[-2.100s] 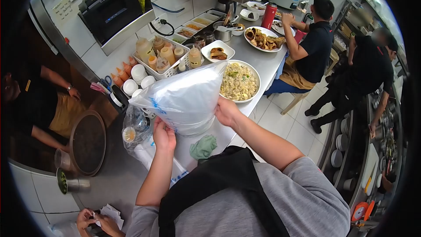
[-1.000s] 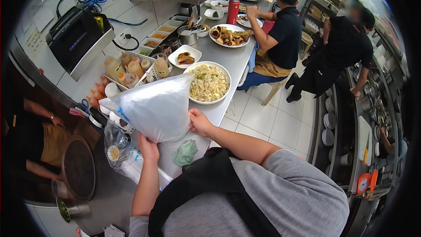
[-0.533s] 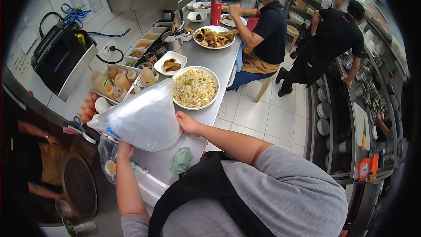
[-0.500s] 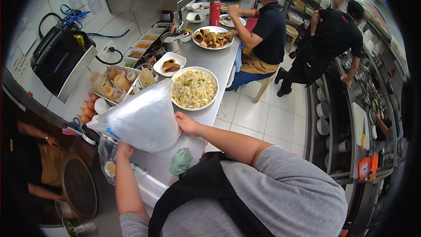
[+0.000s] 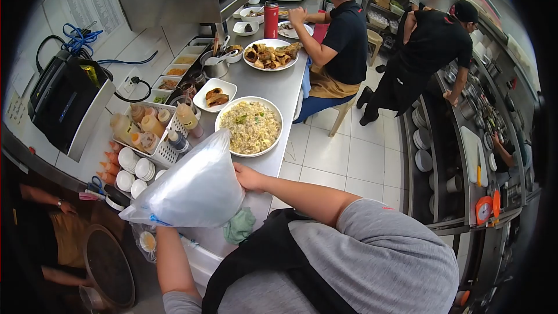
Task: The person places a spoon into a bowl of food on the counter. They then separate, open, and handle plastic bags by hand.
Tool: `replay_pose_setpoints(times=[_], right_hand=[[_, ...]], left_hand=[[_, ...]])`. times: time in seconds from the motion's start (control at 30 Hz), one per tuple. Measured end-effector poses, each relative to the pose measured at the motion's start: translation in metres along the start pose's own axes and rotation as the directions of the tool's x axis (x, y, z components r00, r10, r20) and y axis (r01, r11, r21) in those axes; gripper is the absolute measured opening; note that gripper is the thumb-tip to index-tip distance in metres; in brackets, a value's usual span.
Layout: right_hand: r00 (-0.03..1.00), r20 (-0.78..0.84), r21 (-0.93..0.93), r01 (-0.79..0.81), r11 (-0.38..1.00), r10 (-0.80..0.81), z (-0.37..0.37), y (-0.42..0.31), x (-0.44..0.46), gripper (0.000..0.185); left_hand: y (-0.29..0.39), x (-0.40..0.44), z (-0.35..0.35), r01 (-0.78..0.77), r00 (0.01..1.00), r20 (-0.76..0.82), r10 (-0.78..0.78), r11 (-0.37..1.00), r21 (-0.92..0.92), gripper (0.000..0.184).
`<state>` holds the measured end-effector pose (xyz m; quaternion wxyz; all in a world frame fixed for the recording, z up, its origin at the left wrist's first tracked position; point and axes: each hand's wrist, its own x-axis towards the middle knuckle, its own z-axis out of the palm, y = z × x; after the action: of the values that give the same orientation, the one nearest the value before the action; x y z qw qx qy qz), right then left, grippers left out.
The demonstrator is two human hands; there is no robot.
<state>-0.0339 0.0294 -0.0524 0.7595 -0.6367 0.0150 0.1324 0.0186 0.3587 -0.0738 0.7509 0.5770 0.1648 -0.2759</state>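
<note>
A large, puffed-out clear plastic bag is held up over the near end of the steel counter. My right hand pinches its right edge, with the fingers partly behind the plastic. My left hand reaches up beneath the bag's lower left edge; only the wrist area shows, and the bag hides its fingers. A small blue mark is visible near the bag's lower left corner. Just beyond the bag stands a white bowl of fried rice. Below my right hand lies a crumpled green cloth.
A sauce-bottle basket, stacked white lids and scissors flank the bag on the left. Farther along are a plate of fried pieces and a red bottle. One person sits at the counter; others stand by the right-hand shelves.
The bag has shifted slightly right and down in view, uncovering the lids and basket. My left hand has gone out of sight behind it. The camera view has turned a little.
</note>
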Motion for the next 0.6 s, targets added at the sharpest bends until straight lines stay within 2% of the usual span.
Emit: replay_pose_setpoints(times=[0.13,0.2,0.3,0.43,0.5,0.53,0.6], right_hand=[[0.994,0.003,0.094,-0.109,0.99,0.109,0.0,-0.034,-0.021,0.019],[0.981,0.113,0.301,-0.186,0.935,0.159,-0.004,-0.038,-0.021,0.021],[0.961,0.186,0.194,-0.24,0.951,0.205,-0.015,-0.044,-0.016,0.02],[0.973,0.167,0.115,-0.176,0.978,0.156,-0.016,-0.035,-0.01,0.019],[0.994,0.042,0.192,-0.106,0.976,0.1,-0.008,-0.02,-0.002,0.018],[0.994,0.038,0.196,-0.105,0.975,0.099,-0.005,-0.012,0.002,0.018],[0.989,-0.144,0.117,-0.012,0.993,0.029,-0.002,0.007,0.009,0.016]], left_hand=[[0.008,0.009,0.004,-0.004,1.0,0.011,0.004,1.0,0.001,0.037],[0.011,0.013,0.007,-0.005,1.0,0.016,0.005,1.0,-0.004,0.037],[0.009,0.014,0.014,-0.015,1.0,0.02,0.015,0.999,-0.029,0.037],[-0.002,0.012,0.025,-0.02,1.0,0.012,0.021,0.997,-0.076,0.037],[-0.002,0.011,0.03,-0.032,0.999,0.009,0.034,0.995,-0.097,0.037],[-0.002,0.01,0.032,-0.037,0.999,0.008,0.038,0.994,-0.106,0.037],[-0.001,0.007,0.036,-0.054,0.998,0.005,0.055,0.991,-0.125,0.037]])
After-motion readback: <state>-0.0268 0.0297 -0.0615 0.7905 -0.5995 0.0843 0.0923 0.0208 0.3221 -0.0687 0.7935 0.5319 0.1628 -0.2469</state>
